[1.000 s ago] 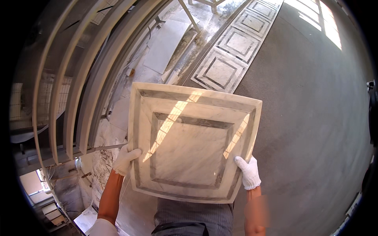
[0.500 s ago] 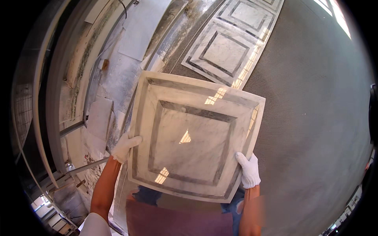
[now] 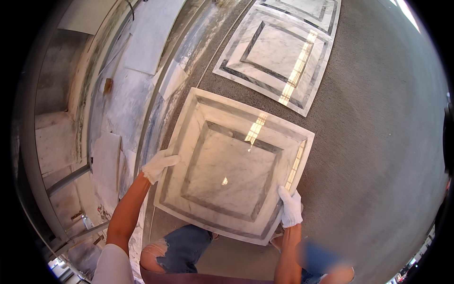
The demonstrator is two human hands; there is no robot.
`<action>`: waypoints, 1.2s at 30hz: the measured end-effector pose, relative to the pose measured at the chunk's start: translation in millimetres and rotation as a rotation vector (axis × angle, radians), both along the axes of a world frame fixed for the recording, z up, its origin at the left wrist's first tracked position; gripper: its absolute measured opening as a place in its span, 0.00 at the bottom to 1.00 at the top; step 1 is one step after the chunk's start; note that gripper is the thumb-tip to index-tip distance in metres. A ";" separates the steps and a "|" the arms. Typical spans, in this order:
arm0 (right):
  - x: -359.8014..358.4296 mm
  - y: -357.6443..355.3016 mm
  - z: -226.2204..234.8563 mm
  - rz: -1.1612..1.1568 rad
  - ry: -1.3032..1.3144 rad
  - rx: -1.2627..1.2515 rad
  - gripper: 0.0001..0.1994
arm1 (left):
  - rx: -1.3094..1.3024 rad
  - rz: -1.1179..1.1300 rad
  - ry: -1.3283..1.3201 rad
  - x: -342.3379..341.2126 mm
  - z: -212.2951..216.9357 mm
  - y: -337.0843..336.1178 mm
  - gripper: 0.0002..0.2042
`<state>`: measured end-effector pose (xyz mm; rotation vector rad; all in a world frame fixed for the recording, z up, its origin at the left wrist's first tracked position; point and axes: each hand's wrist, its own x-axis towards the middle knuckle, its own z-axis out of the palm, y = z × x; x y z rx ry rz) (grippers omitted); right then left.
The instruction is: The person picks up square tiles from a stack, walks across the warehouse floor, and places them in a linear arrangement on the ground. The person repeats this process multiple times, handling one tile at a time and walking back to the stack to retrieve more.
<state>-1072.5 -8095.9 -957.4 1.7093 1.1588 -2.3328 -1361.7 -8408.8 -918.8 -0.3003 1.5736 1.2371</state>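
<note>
A large square marble tile (image 3: 231, 175), white with grey inlaid frames one inside the other, is held in front of me with a glossy face up. My left hand (image 3: 159, 166), in a white knit glove, grips its left edge with the thumb on top. On the lower right edge, my gloved right hand (image 3: 291, 207) clasps it the same way. The fingers under the tile are hidden. Just beyond its far edge lies a matching tile (image 3: 279, 52), with a strip of grey floor showing between them. Another patterned tile (image 3: 302, 9) adjoins that one farther off.
Grey floor (image 3: 369, 142) stretches away on the right. Along the left run a long ledge and metal frame (image 3: 70, 180) with white stone slabs (image 3: 151, 38) leaning or lying there. A smaller slab (image 3: 106, 165) stands nearer. My bent knees show below the tile.
The held tile has come down lower and tilted differently, and its gap to the laid tile now shows. My knees have come into view. Both hands keep their grip.
</note>
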 end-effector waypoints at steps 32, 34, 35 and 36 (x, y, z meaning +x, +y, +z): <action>-57.7 -2.6 -133.1 -0.059 -0.003 0.165 0.19 | 0.154 -0.143 0.084 -83.3 -149.9 21.1 0.26; -57.0 -2.6 -138.3 -0.091 -0.061 0.220 0.20 | 0.132 -0.168 0.112 -87.1 -150.6 33.0 0.27; -61.0 -5.1 -135.9 -0.105 -0.105 0.258 0.20 | 0.122 -0.169 0.130 -86.8 -152.1 33.4 0.27; -64.7 -7.4 -133.4 -0.120 -0.149 0.297 0.20 | 0.092 -0.155 0.090 -87.0 -152.5 32.9 0.28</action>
